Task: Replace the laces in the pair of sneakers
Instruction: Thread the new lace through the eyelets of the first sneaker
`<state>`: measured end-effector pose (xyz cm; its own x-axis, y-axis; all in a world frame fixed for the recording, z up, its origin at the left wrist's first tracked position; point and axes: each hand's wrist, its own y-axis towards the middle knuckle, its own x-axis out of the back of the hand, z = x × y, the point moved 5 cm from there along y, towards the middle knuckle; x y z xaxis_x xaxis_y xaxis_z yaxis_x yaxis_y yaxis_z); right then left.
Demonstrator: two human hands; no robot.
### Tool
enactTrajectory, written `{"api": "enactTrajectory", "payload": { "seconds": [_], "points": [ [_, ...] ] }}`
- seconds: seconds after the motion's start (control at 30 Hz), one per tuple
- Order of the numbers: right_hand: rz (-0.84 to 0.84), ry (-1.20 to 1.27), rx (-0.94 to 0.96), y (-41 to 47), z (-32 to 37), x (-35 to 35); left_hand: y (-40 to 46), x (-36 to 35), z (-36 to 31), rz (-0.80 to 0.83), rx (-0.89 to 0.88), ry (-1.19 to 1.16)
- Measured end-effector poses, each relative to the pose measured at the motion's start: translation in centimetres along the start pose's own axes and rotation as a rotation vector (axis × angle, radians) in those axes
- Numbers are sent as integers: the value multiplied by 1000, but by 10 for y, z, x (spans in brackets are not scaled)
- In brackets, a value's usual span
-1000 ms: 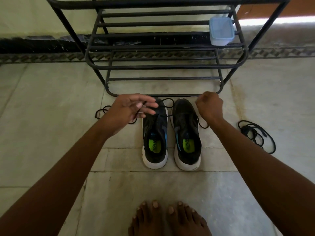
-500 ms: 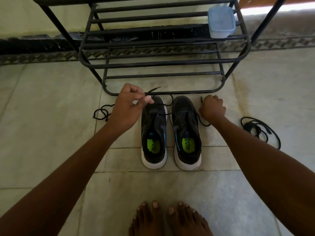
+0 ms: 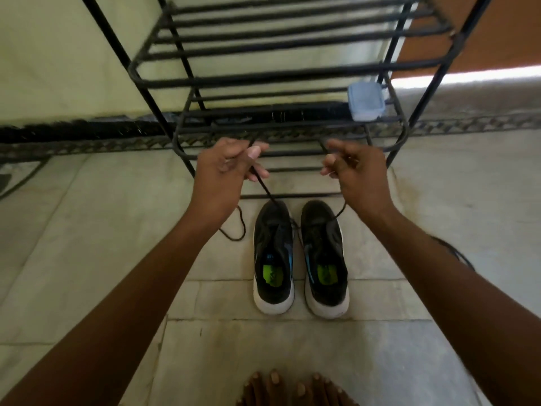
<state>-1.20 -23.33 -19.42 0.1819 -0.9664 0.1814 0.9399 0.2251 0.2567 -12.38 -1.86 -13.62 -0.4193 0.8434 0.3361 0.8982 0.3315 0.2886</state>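
Observation:
Two black sneakers with white soles and green insoles stand side by side on the tiled floor, the left sneaker [image 3: 273, 259] and the right sneaker [image 3: 325, 259], toes toward the rack. My left hand [image 3: 225, 171] is raised above them and pinches one end of a black lace [image 3: 265, 189] that runs down to the left sneaker's toe. My right hand [image 3: 355, 171] pinches the other end, a strand [image 3: 341, 212] dropping to the right sneaker's outer side. A bit of lace crosses between the two shoes. Which eyelets it passes through is too small to tell.
A black metal shoe rack [image 3: 292, 80] stands just behind the sneakers, with a pale blue lidded box [image 3: 366, 102] on a lower shelf. A loose loop of lace [image 3: 234, 230] lies left of the shoes. Another dark lace [image 3: 456, 253] shows behind my right forearm. My bare feet [image 3: 292, 388] are at the bottom edge.
Both hands have risen from floor level beside the toes and drawn the lace ends up and taut. The camera has tilted up, so more of the rack shows.

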Motion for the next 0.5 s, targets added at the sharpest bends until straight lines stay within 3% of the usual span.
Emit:
{"api": "enactTrajectory", "payload": {
  "seconds": [0.23,0.5],
  "points": [
    [14,236,165,3,105,-16,-2,36,-53,-88,-12,-127],
    [126,210,240,-4,168,-23,3,44,-94,-129,-52,-153]
  ]
}}
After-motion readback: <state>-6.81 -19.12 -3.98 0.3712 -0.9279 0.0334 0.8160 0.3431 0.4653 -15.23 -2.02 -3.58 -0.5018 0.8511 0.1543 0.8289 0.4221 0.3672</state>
